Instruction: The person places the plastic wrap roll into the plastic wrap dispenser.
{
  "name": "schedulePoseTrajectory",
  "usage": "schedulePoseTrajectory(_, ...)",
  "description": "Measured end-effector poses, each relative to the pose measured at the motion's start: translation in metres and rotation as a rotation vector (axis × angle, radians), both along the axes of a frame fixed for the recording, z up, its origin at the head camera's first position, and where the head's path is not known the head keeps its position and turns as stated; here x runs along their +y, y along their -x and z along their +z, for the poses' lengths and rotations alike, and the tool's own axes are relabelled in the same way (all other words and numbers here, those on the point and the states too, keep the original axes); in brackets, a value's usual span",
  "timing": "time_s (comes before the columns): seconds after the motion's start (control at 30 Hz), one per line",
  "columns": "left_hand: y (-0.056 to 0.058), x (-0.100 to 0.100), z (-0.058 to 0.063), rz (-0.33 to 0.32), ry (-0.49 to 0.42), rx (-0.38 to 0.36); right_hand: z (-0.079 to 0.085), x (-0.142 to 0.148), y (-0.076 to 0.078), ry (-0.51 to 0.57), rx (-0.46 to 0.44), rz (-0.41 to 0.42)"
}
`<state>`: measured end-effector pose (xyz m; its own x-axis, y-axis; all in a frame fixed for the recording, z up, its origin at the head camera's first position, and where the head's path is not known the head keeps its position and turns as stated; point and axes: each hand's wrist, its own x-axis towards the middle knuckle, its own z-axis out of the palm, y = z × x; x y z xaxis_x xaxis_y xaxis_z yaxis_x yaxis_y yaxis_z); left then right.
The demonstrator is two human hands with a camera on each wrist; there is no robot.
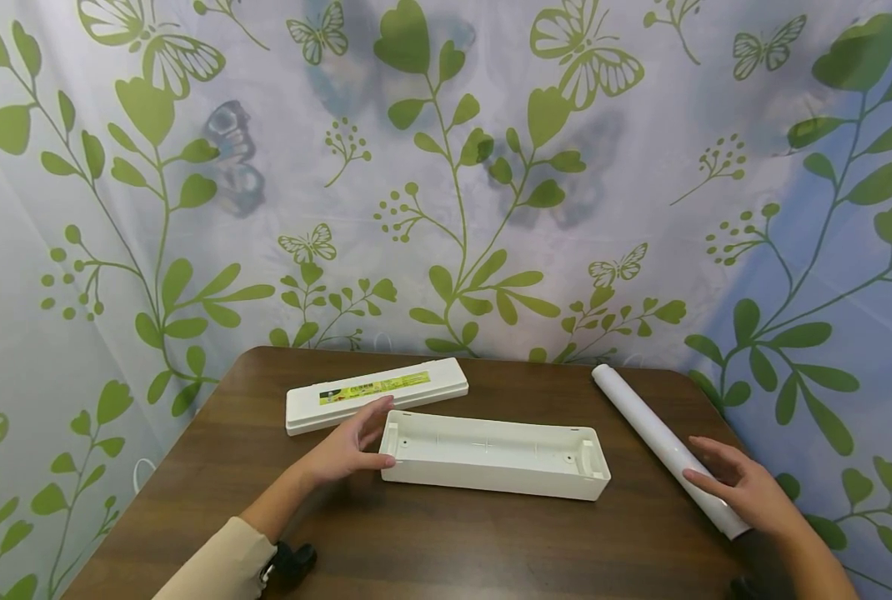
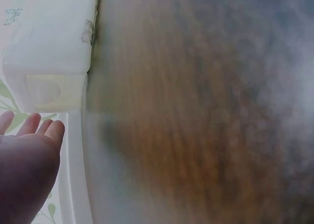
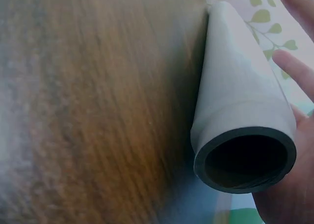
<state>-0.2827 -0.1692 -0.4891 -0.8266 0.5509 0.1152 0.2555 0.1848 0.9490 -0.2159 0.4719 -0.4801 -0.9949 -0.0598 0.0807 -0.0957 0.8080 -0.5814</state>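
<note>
I judge that the step in hand is to steady the white box and get hold of the white roll; the next move likely calls for bending my right fingers round the roll and lifting it toward the box. My right hand straddles the roll near its closer end, thumb across its left side, the other fingers spread and not clasped; the roll slants away from them, forward and left, along the surface. My left hand stands at the box's left end, thumb at the closer corner and fingers reaching past the far one, stretched and relaxed rather than gripping; whether they press on the box I cannot tell. The box extends rightward from those fingers, uncovered, while the labelled lid lies just beyond them. Both forearms slope inward from the sides.
</note>
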Motion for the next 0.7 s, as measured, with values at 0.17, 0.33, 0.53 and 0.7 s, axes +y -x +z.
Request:
schedulePoseTrajectory(0.17, 0.003, -0.001, -0.001, -0.031, -0.032, -0.039, 0.001, 0.004, 0.002, -0.055, -0.076, -0.035)
schedulePoseTrajectory(0.33, 0.006, 0.000, -0.002, -0.062, -0.046, -0.039, 0.001, 0.006, 0.004, -0.052, -0.097, -0.030)
schedulePoseTrajectory(0.53, 0.008, 0.000, -0.002, -0.097, -0.051, -0.056, -0.002, 0.006, 0.006, -0.027, -0.116, -0.021)
schedulePoseTrajectory(0.7, 0.011, -0.001, -0.002, -0.112, -0.039, -0.086, -0.004, 0.005, 0.006, 0.001, -0.095, 0.006)
